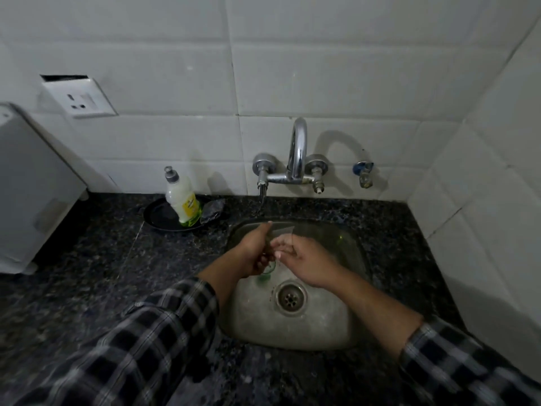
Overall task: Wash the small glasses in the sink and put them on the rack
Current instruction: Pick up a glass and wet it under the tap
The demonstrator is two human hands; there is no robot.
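one soap bottle (pixel 183 197) beside the sink (pixel 292 332)

Two hands (pixel 254 253) (pixel 304 262), one small glass (pixel 270 266), one sink (pixel 307 332), one tap (pixel 297 153), one soap bottle (pixel 183 200), one socket (pixel 79 99)

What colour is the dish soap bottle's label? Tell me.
Yellow: the label on the dish soap bottle, head view.
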